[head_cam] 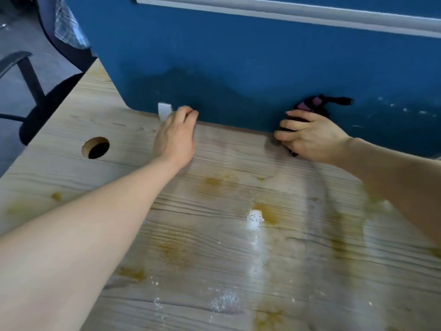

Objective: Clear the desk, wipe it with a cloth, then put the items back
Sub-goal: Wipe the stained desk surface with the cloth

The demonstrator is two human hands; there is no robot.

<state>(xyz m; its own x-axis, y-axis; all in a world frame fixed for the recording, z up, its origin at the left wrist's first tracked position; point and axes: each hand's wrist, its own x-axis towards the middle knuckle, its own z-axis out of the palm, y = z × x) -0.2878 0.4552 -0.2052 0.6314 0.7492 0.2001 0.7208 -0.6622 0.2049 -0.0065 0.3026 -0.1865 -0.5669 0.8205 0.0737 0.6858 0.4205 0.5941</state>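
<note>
The wooden desk (214, 247) fills the view, marked with brown stains and white foamy wet patches. My left hand (175, 137) reaches to the desk's far edge, its fingers curled around a small white piece (164, 111) that sticks up against the blue partition. My right hand (310, 137) grips a dark black-and-purple cloth (312, 105) bunched against the partition at the far edge, further right.
A blue partition (262, 56) stands along the back of the desk, with a darker damp patch low on it. A round cable hole (95, 147) is cut in the desk at the left. A black office chair (35, 91) stands off the left edge.
</note>
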